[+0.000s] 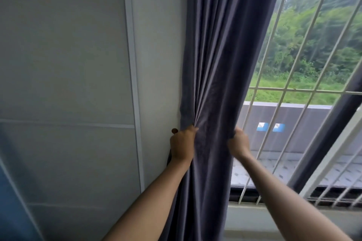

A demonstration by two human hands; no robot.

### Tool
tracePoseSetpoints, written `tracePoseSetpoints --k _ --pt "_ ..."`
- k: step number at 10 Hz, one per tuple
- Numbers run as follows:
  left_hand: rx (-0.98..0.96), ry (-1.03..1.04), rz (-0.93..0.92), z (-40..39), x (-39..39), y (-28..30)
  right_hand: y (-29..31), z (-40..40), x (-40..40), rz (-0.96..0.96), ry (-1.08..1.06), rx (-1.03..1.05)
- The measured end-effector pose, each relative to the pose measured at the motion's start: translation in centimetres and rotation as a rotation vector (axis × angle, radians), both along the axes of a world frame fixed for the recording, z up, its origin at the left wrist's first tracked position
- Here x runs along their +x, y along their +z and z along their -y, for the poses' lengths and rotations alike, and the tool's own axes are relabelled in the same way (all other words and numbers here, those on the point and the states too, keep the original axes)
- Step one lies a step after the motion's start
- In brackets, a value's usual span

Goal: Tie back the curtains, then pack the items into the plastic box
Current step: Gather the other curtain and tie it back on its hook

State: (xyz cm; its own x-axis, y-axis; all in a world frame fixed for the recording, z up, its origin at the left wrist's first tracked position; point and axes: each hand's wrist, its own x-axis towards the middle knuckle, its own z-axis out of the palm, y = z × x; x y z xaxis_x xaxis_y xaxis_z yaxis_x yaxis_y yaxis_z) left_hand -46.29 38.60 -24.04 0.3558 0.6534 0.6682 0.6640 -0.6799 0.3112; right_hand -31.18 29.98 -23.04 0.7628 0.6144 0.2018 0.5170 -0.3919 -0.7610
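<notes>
Hanging vertically at frame centre, the grey curtain (219, 68) is bunched between two grips — left hand (181, 146) clenched on its wall-side edge, right hand (239, 144) on its window-side edge — a small hook (174, 130) is seen beside the left.

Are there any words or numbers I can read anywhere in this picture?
None can be read.
The two blue-and-white signs on the grey wall outside the window bars are too blurred to read.
The curtain, gripped by the left hand and right hand, is plain.
</notes>
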Motion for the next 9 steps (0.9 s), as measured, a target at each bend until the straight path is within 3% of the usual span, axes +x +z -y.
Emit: tracePoseSetpoints --k 2,3,4,6,7,8,9 --pt "-0.142 -0.034 0.097 0.3 0.2 -0.4 -2.8 -1.1 -6.1 0.128 0.190 0.123" --pt "-0.207 -0.088 0.146 1.3 0.1 0.1 -4.2 -2.1 -7.4 0.099 0.266 0.156" --pt "-0.220 -0.106 0.194 1.5 -0.1 0.2 -6.1 -2.4 -8.6 -0.013 0.259 0.123" --pt "-0.265 -0.130 0.280 2.0 -0.1 -0.3 -5.6 -2.1 -9.9 0.025 0.287 0.053" --pt "-0.267 -0.137 0.307 2.2 0.1 -0.2 -4.6 -1.5 -10.3 0.128 0.439 0.024" --pt "-0.227 -0.164 0.287 2.4 0.1 -0.4 -4.3 -1.3 -10.4 0.122 0.445 0.006" --pt "-0.228 -0.240 0.258 2.4 0.1 -0.5 -5.5 -2.1 -10.0 0.082 0.303 -0.022"
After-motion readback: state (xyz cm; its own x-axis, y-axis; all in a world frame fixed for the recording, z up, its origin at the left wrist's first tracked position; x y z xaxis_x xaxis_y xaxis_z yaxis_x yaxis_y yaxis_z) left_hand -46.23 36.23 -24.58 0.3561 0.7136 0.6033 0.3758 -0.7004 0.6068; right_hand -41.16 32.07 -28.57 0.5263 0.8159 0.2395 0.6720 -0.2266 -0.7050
